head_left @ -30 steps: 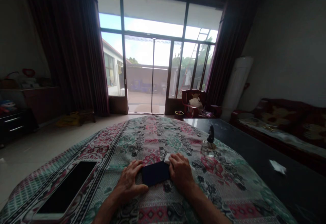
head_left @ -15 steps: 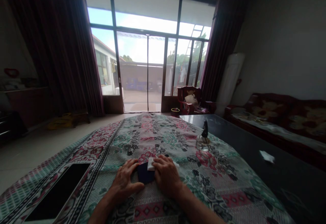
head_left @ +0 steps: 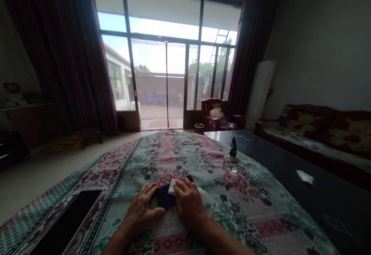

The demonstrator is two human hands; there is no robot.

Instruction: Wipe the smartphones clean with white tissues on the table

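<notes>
Wiping seems in hand: the right hand [head_left: 189, 203] grips a white tissue [head_left: 171, 187] over what is probably a phone [head_left: 165, 198], near centre on the tablecloth [head_left: 162, 158]. The left hand [head_left: 143, 204] grasps its left end; the next stroke calls for steadiness there.

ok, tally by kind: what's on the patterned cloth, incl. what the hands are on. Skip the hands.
Flat dark slabs: 2 (black-screened slab, dark blue slab)
White cloth or tissue: 1
Clear bottle with black top: 1
Total: 4
</notes>
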